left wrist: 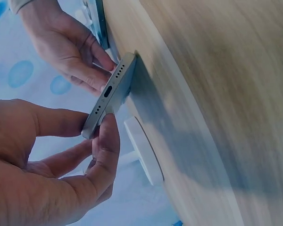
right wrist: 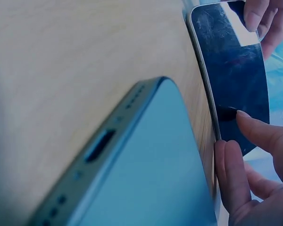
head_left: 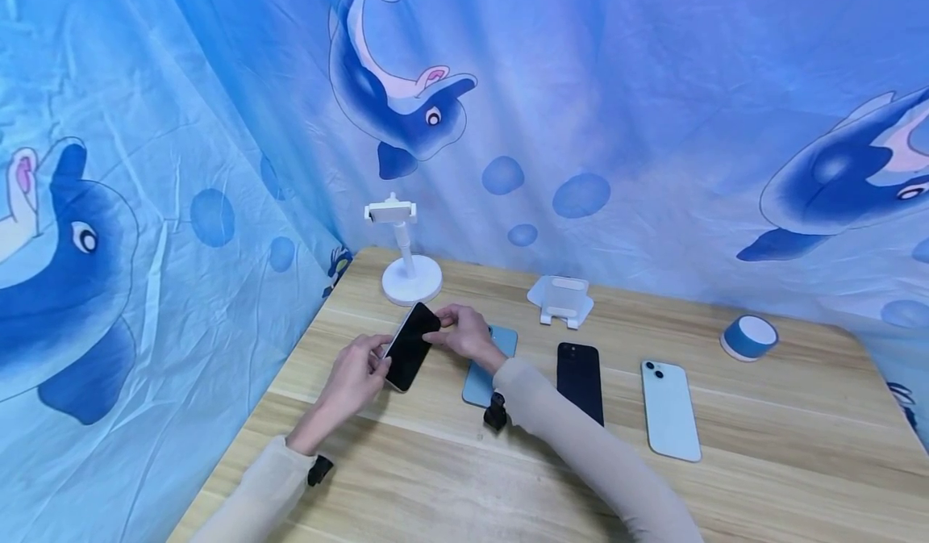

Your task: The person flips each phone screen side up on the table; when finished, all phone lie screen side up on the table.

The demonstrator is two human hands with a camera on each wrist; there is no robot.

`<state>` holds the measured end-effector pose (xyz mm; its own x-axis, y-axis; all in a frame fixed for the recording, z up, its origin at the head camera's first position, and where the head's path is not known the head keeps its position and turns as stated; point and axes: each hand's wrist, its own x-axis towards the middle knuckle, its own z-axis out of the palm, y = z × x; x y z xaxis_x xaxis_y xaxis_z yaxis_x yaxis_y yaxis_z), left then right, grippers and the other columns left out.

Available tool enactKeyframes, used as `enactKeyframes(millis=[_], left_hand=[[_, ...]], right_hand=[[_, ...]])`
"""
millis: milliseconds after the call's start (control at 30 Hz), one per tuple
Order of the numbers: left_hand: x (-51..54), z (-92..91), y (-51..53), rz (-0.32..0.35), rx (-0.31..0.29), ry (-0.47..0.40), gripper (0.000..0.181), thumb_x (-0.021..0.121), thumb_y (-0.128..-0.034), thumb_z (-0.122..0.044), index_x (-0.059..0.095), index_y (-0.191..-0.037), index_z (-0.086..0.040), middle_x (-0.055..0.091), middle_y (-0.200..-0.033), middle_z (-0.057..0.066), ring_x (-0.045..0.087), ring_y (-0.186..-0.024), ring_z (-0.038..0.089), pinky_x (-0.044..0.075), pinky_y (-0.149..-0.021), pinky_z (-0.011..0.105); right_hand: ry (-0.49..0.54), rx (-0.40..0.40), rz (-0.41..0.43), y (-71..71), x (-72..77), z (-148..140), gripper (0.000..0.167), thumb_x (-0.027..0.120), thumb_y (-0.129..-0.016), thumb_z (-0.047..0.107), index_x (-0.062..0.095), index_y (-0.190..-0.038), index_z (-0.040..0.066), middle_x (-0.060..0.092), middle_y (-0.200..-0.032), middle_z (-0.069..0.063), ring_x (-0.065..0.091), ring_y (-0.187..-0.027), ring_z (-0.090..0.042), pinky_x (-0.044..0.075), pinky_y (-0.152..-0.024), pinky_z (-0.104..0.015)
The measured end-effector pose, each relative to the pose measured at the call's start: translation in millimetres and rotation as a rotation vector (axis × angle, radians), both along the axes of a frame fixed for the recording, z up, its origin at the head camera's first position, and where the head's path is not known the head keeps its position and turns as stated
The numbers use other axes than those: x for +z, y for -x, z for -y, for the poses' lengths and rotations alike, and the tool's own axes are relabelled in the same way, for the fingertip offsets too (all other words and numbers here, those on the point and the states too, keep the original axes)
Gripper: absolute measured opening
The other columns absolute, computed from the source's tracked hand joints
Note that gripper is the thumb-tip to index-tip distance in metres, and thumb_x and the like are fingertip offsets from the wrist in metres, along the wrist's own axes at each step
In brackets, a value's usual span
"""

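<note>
Both hands hold a smartphone (head_left: pixel 410 348) with its black screen facing up. My left hand (head_left: pixel 352 375) pinches its near left part, thumb on top and fingers beneath. At the far right edge, my right hand (head_left: pixel 464 333) grips it with the thumb (right wrist: pixel 259 132) over the glass. In the left wrist view the phone's bottom edge (left wrist: pixel 107 92), with its charging port and speaker holes, is tilted above the table. A blue phone (head_left: pixel 479 382) lies back up under the right wrist and partly hidden by it. Behind the held phone stands a white round-based phone stand (head_left: pixel 411 281).
On the wooden table (head_left: pixel 464 478) lie a black phone (head_left: pixel 579 378), partly covered by the right sleeve, and a pale phone (head_left: pixel 669 410). A folding white stand (head_left: pixel 564 301) is at the back. A blue and white round object (head_left: pixel 749 337) sits right. A dolphin-print curtain (head_left: pixel 639 123) hangs behind.
</note>
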<state>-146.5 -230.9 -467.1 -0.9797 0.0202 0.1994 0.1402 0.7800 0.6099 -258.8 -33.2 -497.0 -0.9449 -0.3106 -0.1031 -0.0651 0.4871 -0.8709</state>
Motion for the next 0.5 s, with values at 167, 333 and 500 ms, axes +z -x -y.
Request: enactKeyframes(millis=[167, 333, 500], left_hand=[[-0.7, 3.8, 1.4, 0.022, 0.014, 0.022, 0.034, 0.069, -0.0909, 0.003, 0.070, -0.125, 0.007, 0.069, -0.088, 0.011, 0.063, -0.076, 0.015, 0.050, -0.074, 0.030], [-1.5, 6.4, 1.9, 0.056, 0.008, 0.032, 0.034, 0.069, -0.0906, 0.005, 0.070, -0.124, 0.009, 0.069, -0.086, 0.011, 0.062, -0.076, 0.016, 0.050, -0.074, 0.031], [-3.2, 6.4, 5.3, 0.111, 0.008, 0.015, 0.035, 0.069, -0.0905, 0.005, 0.068, -0.124, 0.012, 0.070, -0.087, 0.013, 0.064, -0.076, 0.017, 0.053, -0.073, 0.030]], right_hand=[[-0.044, -0.011, -0.011, 0.1, -1.8, 1.9, 0.044, 0.088, -0.085, 0.032, 0.073, -0.122, 0.013, 0.072, -0.118, -0.009, 0.065, -0.109, -0.026, 0.053, -0.096, -0.042], [-0.062, -0.015, 0.003, 0.3, -2.5, 3.0, 0.045, 0.088, -0.084, 0.032, 0.073, -0.122, 0.014, 0.072, -0.117, -0.007, 0.065, -0.107, -0.025, 0.053, -0.096, -0.042], [-0.066, -0.018, -0.003, 1.4, -2.5, 2.9, 0.045, 0.087, -0.086, 0.030, 0.072, -0.125, 0.013, 0.073, -0.116, -0.008, 0.066, -0.107, -0.026, 0.054, -0.095, -0.043]])
